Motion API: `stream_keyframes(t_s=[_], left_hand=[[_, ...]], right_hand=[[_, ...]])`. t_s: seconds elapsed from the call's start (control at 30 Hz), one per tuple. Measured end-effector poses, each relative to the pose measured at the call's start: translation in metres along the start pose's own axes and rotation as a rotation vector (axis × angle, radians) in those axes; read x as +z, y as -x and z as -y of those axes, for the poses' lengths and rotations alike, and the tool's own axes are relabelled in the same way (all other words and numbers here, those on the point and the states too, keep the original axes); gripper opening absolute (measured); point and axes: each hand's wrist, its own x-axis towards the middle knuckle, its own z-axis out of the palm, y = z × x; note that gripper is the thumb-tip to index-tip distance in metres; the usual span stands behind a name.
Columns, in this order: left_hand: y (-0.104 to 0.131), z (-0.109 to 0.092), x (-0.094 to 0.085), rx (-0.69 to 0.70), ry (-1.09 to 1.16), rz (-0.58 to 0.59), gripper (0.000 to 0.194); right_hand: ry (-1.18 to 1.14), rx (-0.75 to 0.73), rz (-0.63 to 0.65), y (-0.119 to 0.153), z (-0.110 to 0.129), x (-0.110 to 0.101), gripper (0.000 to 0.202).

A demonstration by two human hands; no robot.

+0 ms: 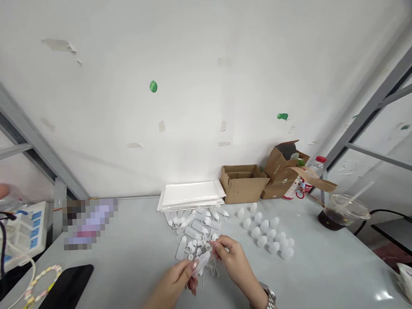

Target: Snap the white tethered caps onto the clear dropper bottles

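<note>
Bottle [201, 265], translucent, is over the loose white caps [195, 246] on the bench [129, 267]. Left hand [179, 275] pinches it between thumb and fingers, apparently to steady it with one end free. Right hand [233, 257] has thumb and fingers drawn close near that end; whether they grip anything cannot be told. Rounded pieces [264, 226] stand apart at right, presumably kept separate. Paper bag [278, 183] bears print too small to read.

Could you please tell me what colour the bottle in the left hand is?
The bottle is a translucent white, seen best in the head view.
</note>
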Motion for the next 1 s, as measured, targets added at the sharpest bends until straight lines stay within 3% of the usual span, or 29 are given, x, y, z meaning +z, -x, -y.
stream_keyframes(t_s=[0.2,0.33,0.43,0.6,0.7,0.77,0.83,0.93,1.0], left_hand=[[0.013,0.0,-0.004,0.008,-0.277,-0.057,0.041],[0.016,0.0,-0.003,0.042,-0.321,-0.179,0.038],[0.012,-0.002,-0.001,0.025,-0.352,-0.281,0.036],[0.004,-0.001,0.009,0.071,-0.365,-0.225,0.033],[0.0,0.001,0.013,0.11,-0.366,-0.176,0.028],[-0.003,0.003,0.011,0.13,-0.39,-0.21,0.029],[-0.007,0.008,0.004,0.122,-0.488,-0.329,0.034],[-0.013,0.017,-0.012,0.027,-0.742,-0.54,0.036],[-0.018,0.022,-0.02,-0.063,-0.872,-0.569,0.036]], right_hand=[[0.346,-0.075,-0.338,-0.01,-0.023,-0.013,0.045],[0.435,-0.097,-0.163,-0.015,-0.029,-0.018,0.034],[0.377,-0.123,-0.162,-0.01,-0.024,-0.011,0.023],[-0.1,0.004,0.079,0.01,-0.009,0.005,0.027],[-0.219,0.044,0.076,0.019,-0.002,0.002,0.027],[-0.18,0.02,0.0,0.019,0.0,-0.012,0.03],[-0.04,-0.024,-0.135,0.016,0.0,-0.037,0.033],[0.259,-0.076,-0.425,0.01,-0.011,-0.084,0.037],[0.482,-0.082,-0.506,0.007,-0.023,-0.111,0.04]])
